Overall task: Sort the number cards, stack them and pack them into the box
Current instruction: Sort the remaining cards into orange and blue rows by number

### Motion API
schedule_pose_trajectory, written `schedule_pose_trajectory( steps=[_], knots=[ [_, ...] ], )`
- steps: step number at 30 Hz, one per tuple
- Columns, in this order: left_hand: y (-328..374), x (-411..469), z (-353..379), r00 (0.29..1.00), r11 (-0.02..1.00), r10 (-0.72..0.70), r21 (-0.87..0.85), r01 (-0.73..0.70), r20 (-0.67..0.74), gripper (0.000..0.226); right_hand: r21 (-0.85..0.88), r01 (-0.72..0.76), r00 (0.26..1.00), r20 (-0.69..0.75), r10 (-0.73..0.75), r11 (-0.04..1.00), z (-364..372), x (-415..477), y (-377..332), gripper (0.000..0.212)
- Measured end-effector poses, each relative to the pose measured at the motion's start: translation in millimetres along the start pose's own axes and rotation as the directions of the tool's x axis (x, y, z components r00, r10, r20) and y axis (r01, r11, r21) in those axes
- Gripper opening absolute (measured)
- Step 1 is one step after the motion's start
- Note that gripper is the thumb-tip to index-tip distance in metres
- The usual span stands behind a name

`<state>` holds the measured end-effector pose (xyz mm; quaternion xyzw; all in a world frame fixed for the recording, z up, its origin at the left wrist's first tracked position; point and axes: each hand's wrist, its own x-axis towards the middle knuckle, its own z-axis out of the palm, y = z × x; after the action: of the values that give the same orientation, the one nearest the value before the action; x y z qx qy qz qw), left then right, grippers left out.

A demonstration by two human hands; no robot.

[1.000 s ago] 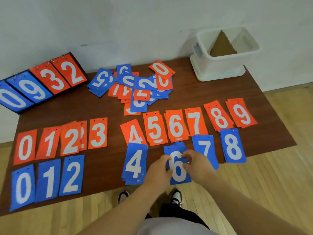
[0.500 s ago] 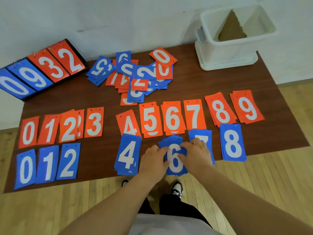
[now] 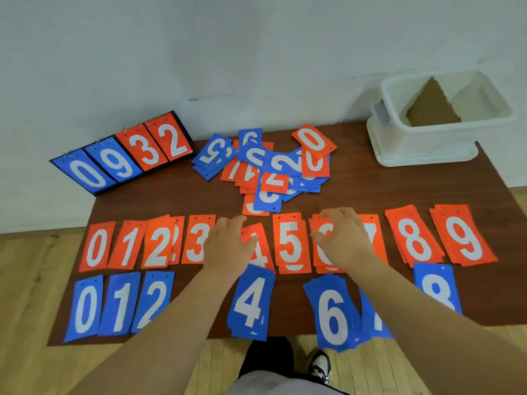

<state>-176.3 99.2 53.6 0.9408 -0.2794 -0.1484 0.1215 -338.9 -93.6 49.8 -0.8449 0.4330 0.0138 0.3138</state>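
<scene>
Number cards are laid over the counter (image 3: 370,189) in sorted stacks, with a loose heap further back. Nearest, the blue 6 stack (image 3: 333,315) is fanned and hung over the counter's near edge, and the blue 4 stack (image 3: 251,303) sits at that edge too. Both forearms are passed just above them, so cards could be swept to the floor by a brush on withdrawal. Further in, the left hand (image 3: 228,246) is held over the orange 3 and 4, fingers relaxed, nothing gripped. The right hand (image 3: 345,240) is over the orange 6 stack (image 3: 322,260), fingers loosely curled, grip cannot be told; that stack could be skewed. Beyond, the unsorted heap (image 3: 271,166) is overlapped and partly upside down, so a 6 and a 9 could be misfiled. No number cards are seen in the box (image 3: 427,143), far right.
</scene>
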Motion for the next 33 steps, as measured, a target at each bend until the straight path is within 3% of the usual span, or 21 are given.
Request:
schedule_pose_trajectory(
  steps=[6, 12, 16, 21, 25, 28, 30, 33],
  knots=[
    [-33, 81, -25, 0.998, 0.998, -0.062, -0.01, 0.062, 0.022, 0.061, 0.007, -0.089, 0.996, 0.001, 0.089, 0.996, 6, 64, -32, 0.056],
    [-73, 184, -35, 0.996, 0.992, -0.072, 0.111, 0.067, 0.048, 0.071, 0.007, -0.131, 0.989, -0.068, 0.131, 0.991, 16, 144, -50, 0.056],
    [-90, 244, -22, 0.997, 0.971, -0.045, 0.238, 0.029, 0.066, 0.078, -0.117, -0.209, 0.975, -0.096, 0.199, 0.971, 29, 187, -48, 0.066],
    [-99, 265, 4, 0.987, 0.946, -0.072, 0.324, 0.022, 0.142, 0.081, -0.293, -0.271, 0.961, -0.031, 0.274, 0.917, 49, 197, -33, 0.068],
    [-94, 233, 14, 0.987, 0.954, -0.027, 0.299, -0.022, 0.16, 0.077, -0.264, -0.288, 0.957, -0.047, 0.286, 0.92, 55, 183, -23, 0.062],
    [-90, 227, 11, 0.997, 0.971, 0.002, 0.237, -0.019, 0.071, 0.058, -0.159, -0.323, 0.946, -0.096, 0.311, 0.933, 55, 186, -21, 0.06],
    [-87, 239, 8, 0.999, 0.989, -0.035, 0.144, 0.031, 0.029, 0.049, -0.108, -0.358, 0.93, -0.126, 0.345, 0.927, 54, 196, -24, 0.057],
    [-82, 258, 7, 0.991, 0.99, -0.124, 0.069, 0.121, 0.045, 0.06, -0.092, -0.439, 0.897, -0.109, 0.429, 0.894, 54, 212, -27, 0.063]
  ],
)
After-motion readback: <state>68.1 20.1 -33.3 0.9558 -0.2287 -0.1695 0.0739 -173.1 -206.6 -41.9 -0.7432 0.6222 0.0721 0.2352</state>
